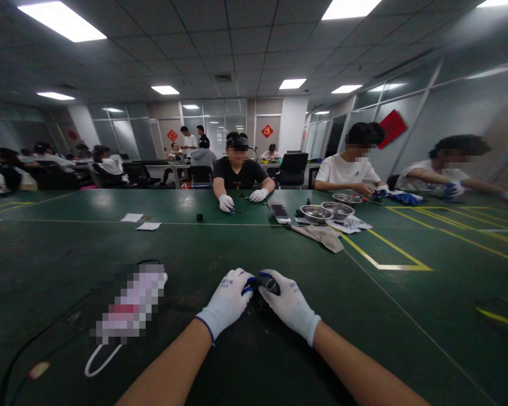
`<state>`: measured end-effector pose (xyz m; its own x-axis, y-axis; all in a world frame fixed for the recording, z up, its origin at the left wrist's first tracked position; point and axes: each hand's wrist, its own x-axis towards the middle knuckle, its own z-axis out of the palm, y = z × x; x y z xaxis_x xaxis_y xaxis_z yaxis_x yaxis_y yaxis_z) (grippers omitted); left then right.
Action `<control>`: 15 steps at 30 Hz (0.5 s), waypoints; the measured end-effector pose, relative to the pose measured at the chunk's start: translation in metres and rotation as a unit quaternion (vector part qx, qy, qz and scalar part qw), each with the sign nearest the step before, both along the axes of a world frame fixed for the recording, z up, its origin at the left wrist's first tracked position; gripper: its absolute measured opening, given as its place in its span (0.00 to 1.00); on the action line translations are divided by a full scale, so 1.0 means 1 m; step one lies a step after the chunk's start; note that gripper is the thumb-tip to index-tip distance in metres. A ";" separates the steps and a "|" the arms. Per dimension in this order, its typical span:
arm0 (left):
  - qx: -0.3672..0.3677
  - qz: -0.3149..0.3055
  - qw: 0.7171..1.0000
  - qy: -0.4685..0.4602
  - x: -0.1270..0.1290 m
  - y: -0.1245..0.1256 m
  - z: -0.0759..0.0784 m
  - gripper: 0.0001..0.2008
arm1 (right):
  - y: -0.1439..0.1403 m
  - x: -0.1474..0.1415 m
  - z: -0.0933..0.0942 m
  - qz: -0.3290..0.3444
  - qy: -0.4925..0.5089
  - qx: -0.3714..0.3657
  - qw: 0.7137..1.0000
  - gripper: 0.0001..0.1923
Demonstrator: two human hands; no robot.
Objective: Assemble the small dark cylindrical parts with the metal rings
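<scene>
My left hand, in a white glove with blue fingertips, is closed around a small black part that is mostly hidden by the fingers. Close beside it, my right hand, gloved the same way, grips a dark cylindrical part with a round, lighter end facing up. The two hands nearly meet just above the green table; whether their parts touch, I cannot tell. Below them lie several tiny ring-like pieces, one of them a small ring.
A blurred-out phone-like object with a white strap lies left, beside a black cable. Metal bowls and a beige cloth are ahead right. Across the table, a person in black works with gloved hands; others sit to the right.
</scene>
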<state>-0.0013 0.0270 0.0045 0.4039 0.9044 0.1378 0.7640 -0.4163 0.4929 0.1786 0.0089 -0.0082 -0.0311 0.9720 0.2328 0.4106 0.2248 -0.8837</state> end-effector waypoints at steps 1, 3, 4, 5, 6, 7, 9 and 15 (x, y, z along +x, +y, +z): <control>0.001 -0.001 1.000 -0.001 0.000 0.000 -0.001 0.15 | 0.000 0.000 0.000 -0.002 0.004 0.001 1.000 0.16; -0.001 -0.001 1.000 -0.002 0.000 0.000 -0.001 0.15 | 0.001 0.001 0.000 -0.006 0.006 0.002 1.000 0.16; -0.004 -0.001 1.000 -0.001 0.000 0.000 -0.002 0.15 | 0.001 0.001 0.000 -0.007 0.005 0.003 1.000 0.15; -0.005 -0.001 1.000 0.000 0.000 0.000 -0.002 0.15 | 0.001 0.001 0.000 -0.007 0.003 0.003 1.000 0.15; -0.005 -0.002 1.000 -0.001 0.000 0.000 -0.002 0.16 | 0.002 0.001 0.000 -0.007 0.003 0.004 1.000 0.15; -0.003 -0.003 1.000 -0.002 0.000 0.001 -0.002 0.16 | 0.002 0.001 -0.001 -0.006 0.003 0.006 1.000 0.15; 0.001 -0.005 1.000 -0.008 0.000 0.001 -0.002 0.16 | 0.002 0.001 -0.002 -0.003 0.004 0.007 1.000 0.15; -0.004 -0.002 1.000 -0.014 0.000 0.000 -0.001 0.17 | 0.002 0.002 -0.002 0.006 -0.013 0.006 1.000 0.13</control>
